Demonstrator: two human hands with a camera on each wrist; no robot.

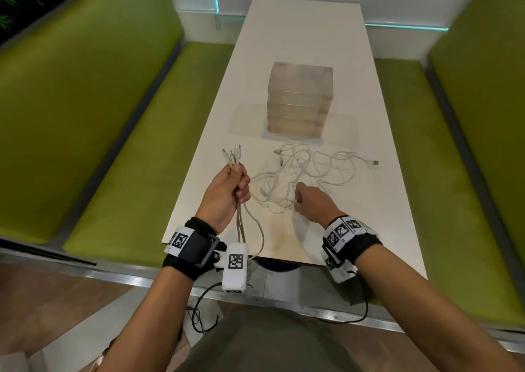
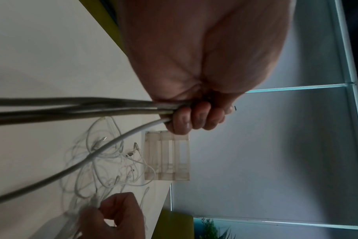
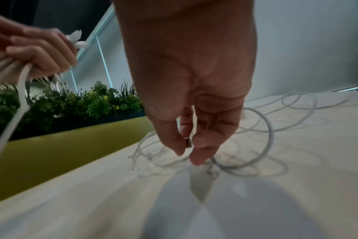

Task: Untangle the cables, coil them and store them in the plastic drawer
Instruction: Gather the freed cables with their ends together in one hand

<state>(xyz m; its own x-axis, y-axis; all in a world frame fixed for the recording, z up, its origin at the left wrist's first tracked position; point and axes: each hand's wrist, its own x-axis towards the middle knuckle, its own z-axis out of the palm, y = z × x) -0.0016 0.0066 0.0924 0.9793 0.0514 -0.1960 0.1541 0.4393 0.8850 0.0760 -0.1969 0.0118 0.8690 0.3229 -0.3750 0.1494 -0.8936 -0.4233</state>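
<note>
My left hand (image 1: 231,185) is raised over the table's left edge and grips a bundle of several cables (image 1: 241,224); their plug ends (image 1: 231,154) stick up out of the fist and the cords (image 2: 76,107) trail back toward my wrist. A loose tangle of white cables (image 1: 308,173) lies on the white table (image 1: 298,45). My right hand (image 1: 308,198) is down at the tangle's near edge and pinches a small metal plug (image 3: 188,142) between thumb and fingers. The clear plastic drawer unit (image 1: 299,99) stands behind the tangle with its drawers closed.
Green bench seats (image 1: 119,133) run along both sides of the narrow table. A USB plug (image 1: 375,162) of the tangle lies out to the right. A row of plants (image 3: 76,103) sits behind the left bench.
</note>
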